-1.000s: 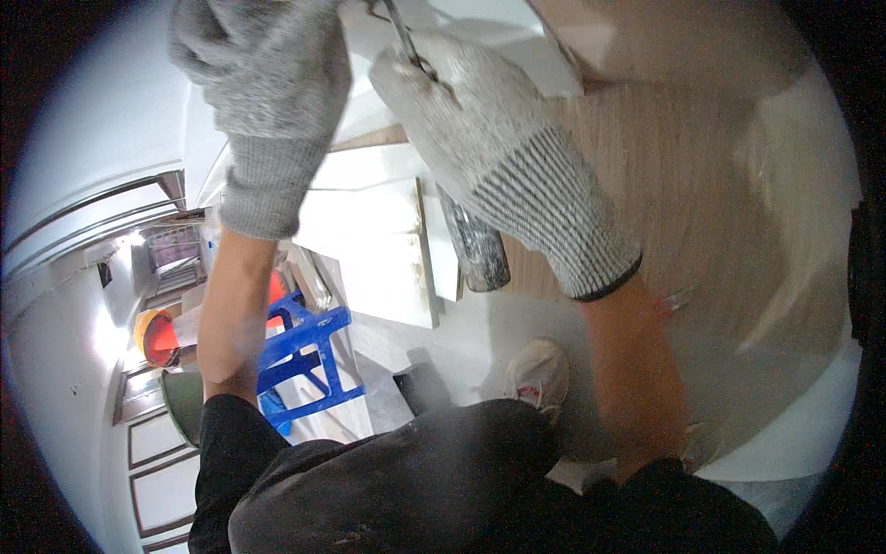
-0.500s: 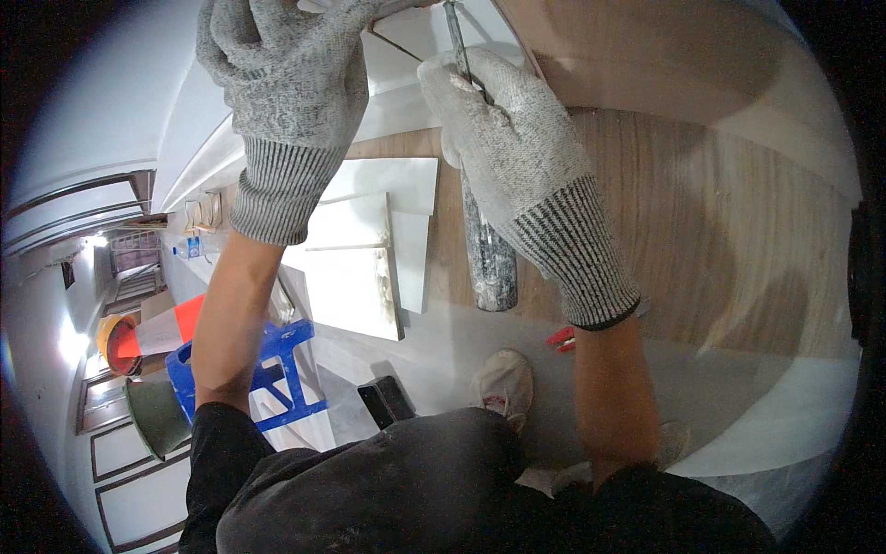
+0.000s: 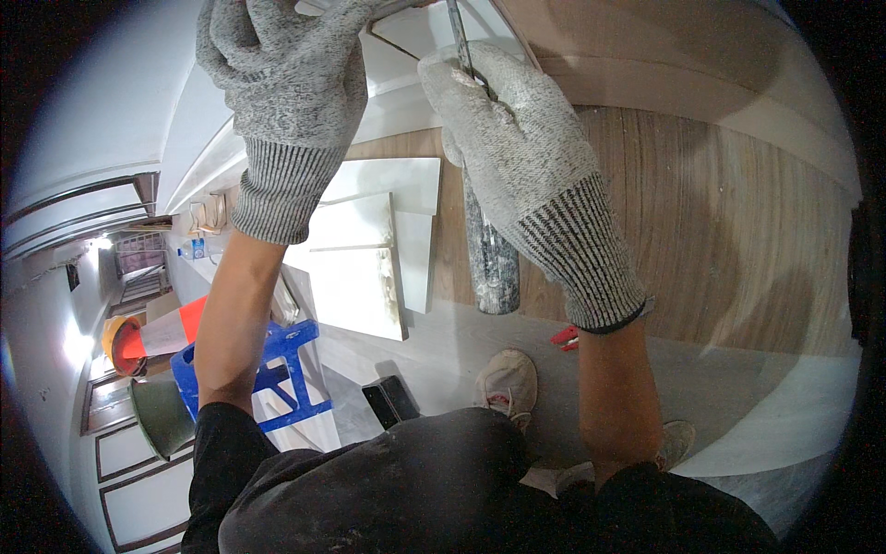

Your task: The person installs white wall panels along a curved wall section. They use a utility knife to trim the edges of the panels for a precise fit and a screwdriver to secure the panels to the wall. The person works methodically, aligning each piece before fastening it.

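Both hands raised high at the top of the view, in grey speckled knit gloves with striped cuffs. Right hand (image 3: 517, 138) closed in a fist around a thin dark metal shaft (image 3: 456, 32), likely a screwdriver or similar slim tool, though tip out of sight past the top edge. Shaft's long axis near upright in the picture, leaning slightly left toward the top, rising straight out of the right fist. Left hand (image 3: 286, 83) just beside it to the left, fingers curled over the edge of a white moulded trim piece (image 3: 406, 28); grip firm-looking, but what lies under the palm cannot be told. Tool tip apparently meeting the trim between the two hands, so right hand carrying the tool, left hand the nearer to the trim. Well below: wood-grain plank floor (image 3: 738, 240), flat white panels (image 3: 360, 268) stacked on it, a mottled grey cylinder (image 3: 491, 268) lying beside them, a blue plastic stool (image 3: 277, 369), an orange cone (image 3: 157, 332), a worn pale shoe (image 3: 508, 383).
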Available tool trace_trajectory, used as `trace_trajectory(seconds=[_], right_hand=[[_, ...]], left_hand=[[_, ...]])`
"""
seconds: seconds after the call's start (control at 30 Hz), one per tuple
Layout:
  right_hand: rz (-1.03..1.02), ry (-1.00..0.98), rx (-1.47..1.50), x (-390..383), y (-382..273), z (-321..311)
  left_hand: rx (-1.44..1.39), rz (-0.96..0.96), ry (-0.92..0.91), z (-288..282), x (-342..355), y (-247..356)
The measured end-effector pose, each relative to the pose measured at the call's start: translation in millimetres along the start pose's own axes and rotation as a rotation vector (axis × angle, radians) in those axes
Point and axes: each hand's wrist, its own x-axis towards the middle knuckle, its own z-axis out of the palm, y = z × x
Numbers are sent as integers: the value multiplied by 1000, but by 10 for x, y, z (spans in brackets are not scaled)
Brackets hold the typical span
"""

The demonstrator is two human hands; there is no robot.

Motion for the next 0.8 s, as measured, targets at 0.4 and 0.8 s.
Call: trace_trajectory(seconds=[0.4, 0.8], right_hand=[[20, -55, -46, 5, -17, -27], [112, -103, -18, 10, -119, -83]], left_hand=[[4, 27, -9, -12, -5, -33], [-21, 19, -12, -16, -14, -27]])
